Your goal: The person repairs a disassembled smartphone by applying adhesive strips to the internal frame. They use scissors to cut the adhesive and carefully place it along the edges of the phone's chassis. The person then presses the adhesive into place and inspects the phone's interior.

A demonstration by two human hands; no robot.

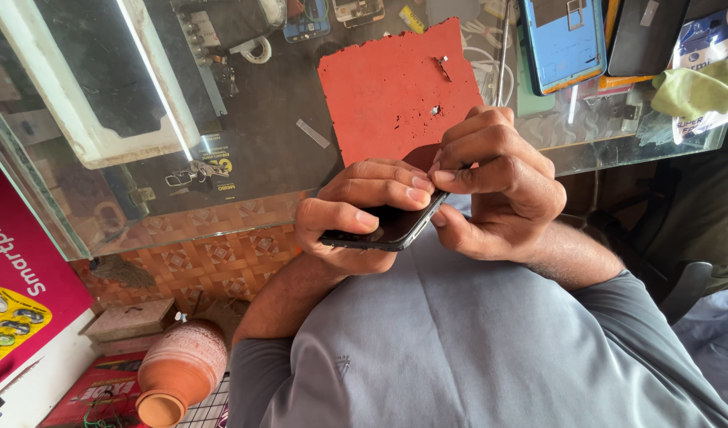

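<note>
Fingers of left hand [356, 214] and right hand [498, 186] pinching black phone [391, 230] above glass counter [245, 158], red mat [395, 87].

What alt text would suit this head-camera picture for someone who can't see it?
Two hands hold a dark phone over a lap: the left hand grips it, the right hand pinches its upper edge. Beyond lies a glass counter with a red mat.

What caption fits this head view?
Both hands, left and right, hold a dark phone over a glass counter beside a red mat.
</note>
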